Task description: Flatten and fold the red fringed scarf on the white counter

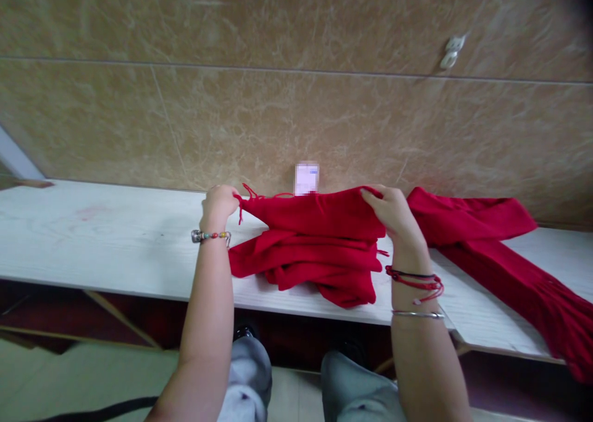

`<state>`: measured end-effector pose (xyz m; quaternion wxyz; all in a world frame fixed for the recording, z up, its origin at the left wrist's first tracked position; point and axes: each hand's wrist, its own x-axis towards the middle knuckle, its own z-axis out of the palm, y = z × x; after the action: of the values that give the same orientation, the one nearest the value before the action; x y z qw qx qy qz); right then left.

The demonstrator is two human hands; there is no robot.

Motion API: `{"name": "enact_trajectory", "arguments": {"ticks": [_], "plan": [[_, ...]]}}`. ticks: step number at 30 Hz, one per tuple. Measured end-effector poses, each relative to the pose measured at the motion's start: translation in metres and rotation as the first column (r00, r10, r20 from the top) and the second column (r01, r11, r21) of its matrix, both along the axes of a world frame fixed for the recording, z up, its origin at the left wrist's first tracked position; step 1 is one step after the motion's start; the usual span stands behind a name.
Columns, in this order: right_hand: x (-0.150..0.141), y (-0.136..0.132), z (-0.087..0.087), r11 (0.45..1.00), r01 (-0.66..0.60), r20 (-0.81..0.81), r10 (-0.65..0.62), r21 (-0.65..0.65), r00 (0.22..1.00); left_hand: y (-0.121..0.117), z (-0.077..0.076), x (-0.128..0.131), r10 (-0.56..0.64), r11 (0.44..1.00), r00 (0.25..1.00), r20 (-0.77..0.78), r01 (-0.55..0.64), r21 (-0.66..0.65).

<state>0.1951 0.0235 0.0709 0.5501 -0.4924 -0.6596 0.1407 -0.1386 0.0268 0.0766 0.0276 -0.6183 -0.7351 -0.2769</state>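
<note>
A red fringed scarf (306, 249) is stretched between my two hands, its lower part bunched in loose folds on a white wood-grain bench top (115, 236). My left hand (219, 203) is closed on the fringed corner, with a few threads hanging from the fingers. At the other end of the upper edge, my right hand (388, 207) pinches the cloth between thumb and fingers. Just right of that hand lies more red cloth, a folded scarf (472, 224) whose fringe drapes over the bench's front edge. Whether the two red pieces join is hidden behind my right hand and arm.
Behind the bench rises a brown marbled wall (259, 119). A phone-like card with a blurred face (306, 178) stands against it. A small white fitting (453, 51) sticks to the wall at upper right. Dark open compartments (115, 317) lie below the bench top, above a pale floor.
</note>
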Motion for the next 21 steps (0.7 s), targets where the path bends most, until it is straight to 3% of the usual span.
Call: {"name": "enact_trajectory", "arguments": {"ticks": [3, 5, 8, 11, 13, 15, 18, 21], "plan": [[-0.011, 0.002, 0.002, 0.997, 0.031, 0.066, -0.036, 0.075, 0.997, 0.001, 0.005, 0.021, -0.189, 0.978, 0.981, -0.036, 0.186, -0.091], [-0.018, 0.000, 0.005, 0.990, 0.027, 0.061, -0.036, 0.136, 0.998, 0.002, 0.004, 0.037, -0.336, 0.934, 0.941, -0.035, 0.329, -0.141], [-0.023, -0.010, 0.012, 0.982, -0.030, 0.053, 0.020, 0.184, 0.998, 0.006, -0.003, 0.064, -0.571, 0.812, 0.821, -0.005, 0.565, -0.146], [-0.022, -0.019, 0.017, 0.979, -0.106, 0.058, 0.097, 0.176, 0.994, 0.012, -0.012, 0.087, -0.734, 0.673, 0.676, 0.063, 0.737, -0.056], [-0.016, -0.021, 0.017, 0.976, -0.132, 0.061, 0.123, 0.172, 0.991, 0.015, -0.015, 0.098, -0.820, 0.563, 0.556, 0.137, 0.826, 0.018], [-0.007, -0.017, 0.013, 0.980, -0.106, 0.083, 0.093, 0.169, 0.992, 0.014, -0.012, 0.101, -0.858, 0.495, 0.465, 0.217, 0.862, 0.111], [0.009, -0.011, 0.008, 0.990, 0.026, 0.210, -0.055, 0.138, 0.976, 0.006, -0.001, 0.095, -0.851, 0.509, 0.449, 0.273, 0.834, 0.214], [0.011, -0.014, 0.008, 0.997, -0.033, 0.426, -0.003, 0.076, 0.905, -0.005, 0.011, 0.085, -0.834, 0.548, 0.512, 0.205, 0.810, 0.208]]}}
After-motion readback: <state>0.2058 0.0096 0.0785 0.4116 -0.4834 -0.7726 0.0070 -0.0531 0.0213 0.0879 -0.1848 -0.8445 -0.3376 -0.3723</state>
